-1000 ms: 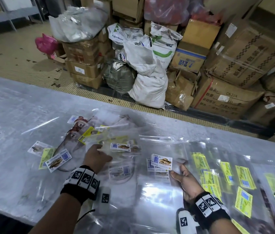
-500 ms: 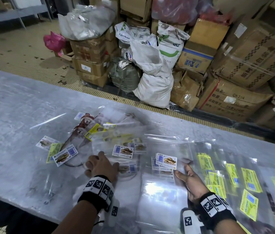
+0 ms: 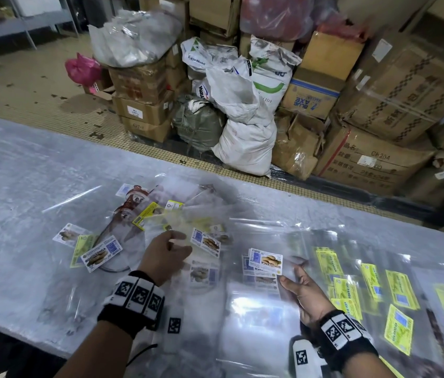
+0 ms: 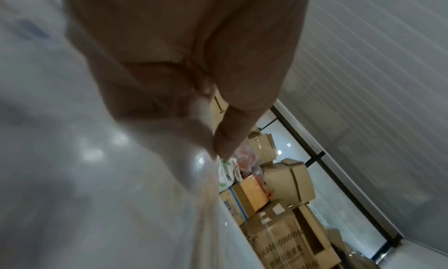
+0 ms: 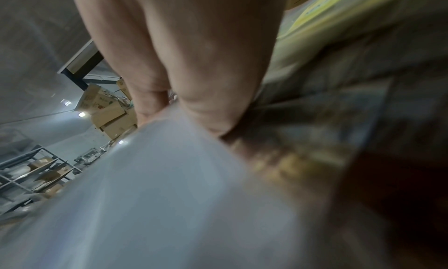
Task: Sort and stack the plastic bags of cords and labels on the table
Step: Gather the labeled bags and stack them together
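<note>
While a clear bag [image 3: 188, 249] with a white biscuit label hangs pinched between thumb and fingers of the left hand [image 3: 165, 257], a stack of bags [image 3: 261, 268] with matching labels lies just right of it. Flat on that stack's near right edge rests the right hand [image 3: 304, 294], fingers straight and loosely spread. Beyond the left hand sits a loose heap of bags [image 3: 144, 214]; right of the right hand lie yellow-labelled bags [image 3: 373, 285], all on the grey table [image 3: 19, 186].
</note>
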The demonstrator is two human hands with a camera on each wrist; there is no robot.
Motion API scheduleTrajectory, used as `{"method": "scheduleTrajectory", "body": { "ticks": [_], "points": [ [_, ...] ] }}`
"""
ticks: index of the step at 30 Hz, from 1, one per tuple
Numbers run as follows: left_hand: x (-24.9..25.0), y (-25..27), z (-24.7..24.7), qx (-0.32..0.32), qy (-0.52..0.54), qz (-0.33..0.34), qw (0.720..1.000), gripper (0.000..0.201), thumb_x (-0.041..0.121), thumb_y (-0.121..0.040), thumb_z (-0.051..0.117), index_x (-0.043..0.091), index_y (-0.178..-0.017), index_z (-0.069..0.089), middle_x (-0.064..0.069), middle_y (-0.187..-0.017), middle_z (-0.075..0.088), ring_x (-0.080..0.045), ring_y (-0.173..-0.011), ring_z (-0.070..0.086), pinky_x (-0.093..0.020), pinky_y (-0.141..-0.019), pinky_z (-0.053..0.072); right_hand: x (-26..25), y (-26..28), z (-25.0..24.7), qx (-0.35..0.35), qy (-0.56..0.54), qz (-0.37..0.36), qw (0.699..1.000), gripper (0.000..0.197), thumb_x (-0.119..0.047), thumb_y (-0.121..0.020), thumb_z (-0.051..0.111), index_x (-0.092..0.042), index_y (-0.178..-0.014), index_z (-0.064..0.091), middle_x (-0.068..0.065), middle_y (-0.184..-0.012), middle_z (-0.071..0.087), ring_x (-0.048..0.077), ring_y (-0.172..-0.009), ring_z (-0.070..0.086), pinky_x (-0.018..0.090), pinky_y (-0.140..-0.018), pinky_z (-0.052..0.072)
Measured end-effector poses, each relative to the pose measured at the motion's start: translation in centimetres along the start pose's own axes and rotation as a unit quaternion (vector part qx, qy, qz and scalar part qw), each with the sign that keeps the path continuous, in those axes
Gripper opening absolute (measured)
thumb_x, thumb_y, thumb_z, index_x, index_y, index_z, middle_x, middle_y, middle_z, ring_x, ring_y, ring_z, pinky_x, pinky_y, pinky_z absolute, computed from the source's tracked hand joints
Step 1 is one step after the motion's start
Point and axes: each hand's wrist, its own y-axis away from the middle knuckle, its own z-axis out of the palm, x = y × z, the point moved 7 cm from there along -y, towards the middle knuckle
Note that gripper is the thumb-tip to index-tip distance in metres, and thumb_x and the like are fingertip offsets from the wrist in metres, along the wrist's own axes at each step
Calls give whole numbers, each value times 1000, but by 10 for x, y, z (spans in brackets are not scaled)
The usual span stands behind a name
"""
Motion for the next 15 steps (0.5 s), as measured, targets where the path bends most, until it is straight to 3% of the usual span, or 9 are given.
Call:
{"method": "scheduleTrajectory", "body": {
  "ticks": [2, 5, 8, 12, 13, 15],
  "points": [
    [17, 3, -2, -16, -22, 34, 999, 18, 6, -87, 68, 15, -102, 65, -4, -67, 52, -14, -47, 61, -23, -48, 47, -3, 3, 2, 1, -4, -2, 1000, 41, 13, -93, 51, -11, -126, 58, 5, -106, 75, 22, -107, 66, 36, -103, 46],
    [52, 19, 4, -36, -121, 120, 985, 20, 27, -87, 60, 29, -106, 65, 1, -76, 59, -20, -67, 63, -27, -68, 52, -1, 4, 3, 4, -2, 6, 1000, 46, 12, -93, 51, -12, -132, 55, 10, -115, 73, 26, -112, 66, 38, -104, 47],
    [87, 43, 23, -96, -95, 180, 974, 31, 15, -95, 55, 38, -115, 62, 0, -92, 71, -24, -77, 65, -19, -59, 52, -2, 4, 5, 11, 4, 4, 1000, 44, 12, -94, 50, -11, -132, 54, 12, -111, 74, 24, -100, 72, 31, -83, 57],
    [128, 73, 44, -185, 23, 236, 954, 48, 4, -99, 49, 37, -133, 49, 0, -94, 73, -16, -60, 55, -25, -48, 48, -8, 8, 8, 31, 10, 6, 999, 43, 10, -96, 47, -16, -128, 58, 12, -108, 75, 23, -88, 73, 29, -66, 59],
    [132, 74, 47, -186, 57, 237, 952, 46, 3, -99, 48, 34, -134, 48, -4, -92, 74, -17, -58, 55, -24, -47, 45, -8, 10, 9, 39, 17, 11, 999, 39, 4, -98, 47, -21, -126, 60, 14, -114, 73, 25, -91, 72, 31, -68, 59],
    [118, 63, 55, -158, 123, 187, 962, 37, 5, -99, 49, 27, -128, 50, -10, -84, 74, -18, -53, 58, -22, -44, 39, -8, 13, 10, 34, 21, 17, 999, 40, -4, -97, 48, -29, -125, 61, 15, -135, 62, 27, -108, 65, 39, -91, 55]
  ]
}}
